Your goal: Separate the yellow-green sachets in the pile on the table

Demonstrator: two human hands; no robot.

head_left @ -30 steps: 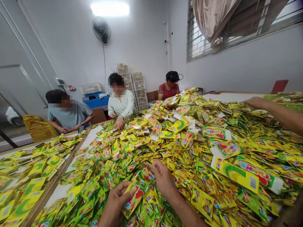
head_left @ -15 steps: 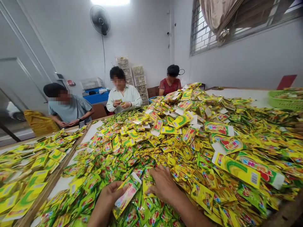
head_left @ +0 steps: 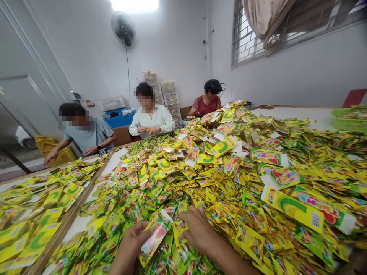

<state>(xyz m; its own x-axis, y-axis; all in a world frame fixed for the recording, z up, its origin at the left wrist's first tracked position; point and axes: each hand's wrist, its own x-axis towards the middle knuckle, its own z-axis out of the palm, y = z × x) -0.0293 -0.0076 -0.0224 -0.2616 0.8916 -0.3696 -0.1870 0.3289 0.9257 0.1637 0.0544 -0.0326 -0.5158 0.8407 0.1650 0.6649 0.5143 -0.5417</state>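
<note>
My left hand (head_left: 133, 242) grips a small yellow and green carton (head_left: 156, 236) with a fruit picture. The carton tilts up to the right, and a white end flap stands open at its top. Just right of it, my right hand (head_left: 197, 229) has its thumb and fingers closed on a yellow sachet (head_left: 178, 230). This sachet is near the carton's open end but outside it. Under both hands lie many green sachets (head_left: 174, 258) with red fruit prints, and yellow sachets (head_left: 226, 214) spread to the right.
Cartons (head_left: 223, 147) with loose flaps top the heap ahead. A wooden divider (head_left: 77, 206) separates it from more cartons (head_left: 51, 217) at left. A green basket (head_left: 348, 121) stands far right. Three people sit across the table; a dark blurred shape shows at lower right.
My hands keep their grips on carton and sachet, almost unmoved. The view has shifted slightly. At left, a co-worker's arm now reaches outward; the middle co-worker's hands are lower.
</note>
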